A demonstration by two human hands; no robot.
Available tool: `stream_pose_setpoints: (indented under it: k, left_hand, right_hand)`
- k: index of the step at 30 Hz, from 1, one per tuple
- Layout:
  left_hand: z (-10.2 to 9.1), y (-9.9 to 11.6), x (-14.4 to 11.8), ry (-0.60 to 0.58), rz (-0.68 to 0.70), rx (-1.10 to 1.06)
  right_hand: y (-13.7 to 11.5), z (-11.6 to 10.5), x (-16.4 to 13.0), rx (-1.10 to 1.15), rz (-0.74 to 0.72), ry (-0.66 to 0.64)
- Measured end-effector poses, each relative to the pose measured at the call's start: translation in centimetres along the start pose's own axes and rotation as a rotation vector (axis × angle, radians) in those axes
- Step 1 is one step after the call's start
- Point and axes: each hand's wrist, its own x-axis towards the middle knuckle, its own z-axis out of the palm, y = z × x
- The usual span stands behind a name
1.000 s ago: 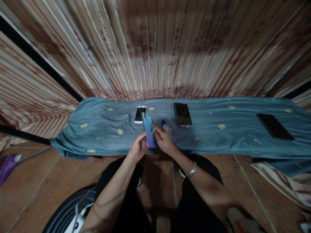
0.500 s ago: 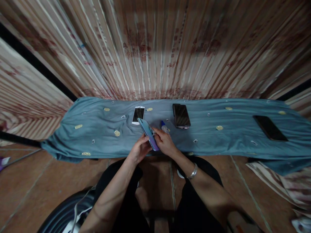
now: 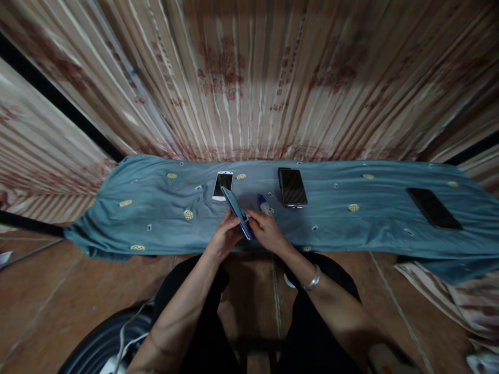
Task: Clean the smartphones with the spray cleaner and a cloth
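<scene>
A blue-purple smartphone (image 3: 236,212) is held tilted, nearly edge-on, above the near side of the cloth-covered surface. My left hand (image 3: 225,238) is closed around its lower left edge. On the phone's other side, my right hand (image 3: 266,228) has its fingers closed together against the back. A small pale thing (image 3: 246,215) shows at those fingertips, too small to name. Just behind the held phone lies a white phone (image 3: 223,185) with a dark screen. Beyond my right hand is a blue-capped bottle or tube (image 3: 263,203), its near end hidden by the hand.
Dark phones (image 3: 293,188), apparently stacked, lie right of the middle. Another dark phone (image 3: 434,208) rests at the far right. A blue-green patterned cloth (image 3: 156,223) covers the long surface, and a striped curtain (image 3: 249,78) hangs behind. A black ringed object (image 3: 101,337) with white cables stands lower left.
The held phone has turned more edge-on, so less of its blue-purple back shows. Both hands keep nearly the same place, and the camera view has shifted slightly.
</scene>
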Motion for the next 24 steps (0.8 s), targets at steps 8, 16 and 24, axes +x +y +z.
stream_pose_setpoints:
  k: [8,16,24]
  left_hand:
    - [0.2,0.3,0.1,0.003,0.029,0.006]
    - [-0.6,0.9,0.6,0.089,0.053,-0.019]
    - [-1.1,1.3,1.0,0.116,0.074,-0.065]
  right_hand:
    - [0.8,0.5,0.3,0.163,0.106,-0.009]
    - [0.9,0.6,0.1,0.207,0.097,-0.062]
    - [0.5,0.1,-0.3,0.179,0.088,-0.139]
